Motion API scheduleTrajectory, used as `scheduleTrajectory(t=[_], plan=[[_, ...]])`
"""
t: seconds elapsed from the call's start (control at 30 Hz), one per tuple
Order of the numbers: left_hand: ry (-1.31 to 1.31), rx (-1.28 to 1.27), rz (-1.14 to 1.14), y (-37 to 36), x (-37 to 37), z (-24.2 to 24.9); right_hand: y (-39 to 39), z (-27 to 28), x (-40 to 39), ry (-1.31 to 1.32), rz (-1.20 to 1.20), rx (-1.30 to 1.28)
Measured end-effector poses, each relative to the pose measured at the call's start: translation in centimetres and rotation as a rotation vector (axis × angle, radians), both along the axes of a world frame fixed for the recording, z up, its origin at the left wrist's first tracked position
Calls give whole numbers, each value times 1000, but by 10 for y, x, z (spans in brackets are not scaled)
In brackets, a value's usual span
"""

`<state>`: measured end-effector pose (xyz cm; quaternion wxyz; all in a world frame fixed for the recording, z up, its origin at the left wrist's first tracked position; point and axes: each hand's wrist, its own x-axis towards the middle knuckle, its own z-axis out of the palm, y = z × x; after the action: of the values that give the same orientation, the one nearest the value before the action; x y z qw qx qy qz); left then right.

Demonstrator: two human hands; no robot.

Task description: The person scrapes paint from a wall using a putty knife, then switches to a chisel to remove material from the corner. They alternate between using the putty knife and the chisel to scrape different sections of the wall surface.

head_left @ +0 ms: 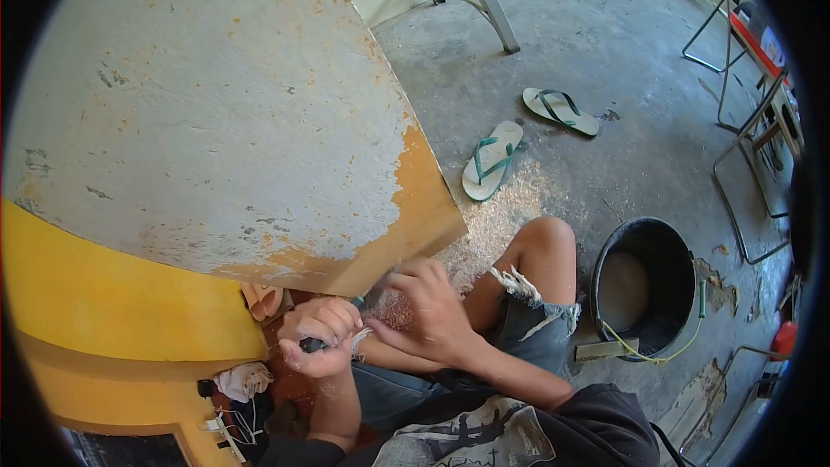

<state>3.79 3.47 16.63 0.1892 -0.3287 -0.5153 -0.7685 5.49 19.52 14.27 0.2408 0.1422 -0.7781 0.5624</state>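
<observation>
My left hand (322, 335) is closed around the dark handle of a scraper (314, 344), with a green collar showing above the fist. Its greyish blade points up and right, toward the lower edge of a large panel (251, 112). Beside the blade is my right hand (430, 311), fingers extended and slightly blurred, thumb apart from them. The panel has worn grey-white paint; along its lower right edge the coat is gone and a tan-orange surface shows.
Pale flakes (519, 195) litter the concrete floor near my bent knee. Two flip-flops (493, 160) lie beyond. A black bucket (644, 290) with a yellow cord stands at right, near metal-framed chairs (752, 43). A ladder leg (484, 0) stands behind; cables (233, 424) lie lower left.
</observation>
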Motion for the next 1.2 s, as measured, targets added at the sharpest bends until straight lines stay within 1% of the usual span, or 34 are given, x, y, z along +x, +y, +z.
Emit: scheduleTrajectory(t=[0.03, 0.07, 0.13, 0.17, 0.23, 0.27, 0.3, 0.33, 0.4, 0.47, 0.57, 0.63, 0.73, 0.8, 0.9, 0.97, 1.03, 1.07, 1.13, 1.2], plan=[[137, -95, -102, 6, -6, 20, -11, 10, -14, 296, -85, 12], [135, -109, -102, 14, -8, 36, -22, 13, -27, 293, -86, -2], [348, -280, -31, 31, -12, 60, -42, 13, -51, 474, 80, -167], [499, -344, -38, 34, -21, 66, -44, 17, -59, 481, 79, -181], [547, -372, -31, 36, -25, 76, -45, 26, -72, 553, -55, -81], [583, -389, -24, 37, -26, 79, -45, 31, -77, 550, -56, -90], [604, -379, -22, 39, -28, 82, -46, 36, -82, 602, -100, -123], [597, -385, -21, 41, -31, 83, -46, 38, -85, 656, -142, -154], [562, -346, -30, 44, -39, 83, -46, 37, -89, 626, -125, -158], [552, -359, -13, 46, -44, 83, -49, 37, -96, 634, -176, -203], [510, -320, -25, 46, -45, 87, -49, 45, -98, 618, -202, -213], [495, -308, -48, 46, -48, 89, -49, 41, -100, 621, -212, -217], [430, -275, -9, 49, -53, 76, -47, 33, -103, 623, -226, -198], [448, -257, -26, 47, -53, 79, -46, 33, -103, 598, -239, -179], [485, -245, -48, 47, -51, 86, -51, 53, -99, 645, -206, -257], [530, -245, -47, 46, -53, 87, -50, 38, -104, 622, -215, -230], [350, -202, -53, 47, -62, 79, -48, 36, -106, 608, -230, -195], [347, -200, -59, 46, -60, 77, -49, 35, -104, 608, -231, -198], [499, -270, -46, 53, -49, 84, -48, 34, -102, 587, -237, -203], [494, -258, -12, 53, -47, 83, -47, 39, -102, 631, -223, -226]])
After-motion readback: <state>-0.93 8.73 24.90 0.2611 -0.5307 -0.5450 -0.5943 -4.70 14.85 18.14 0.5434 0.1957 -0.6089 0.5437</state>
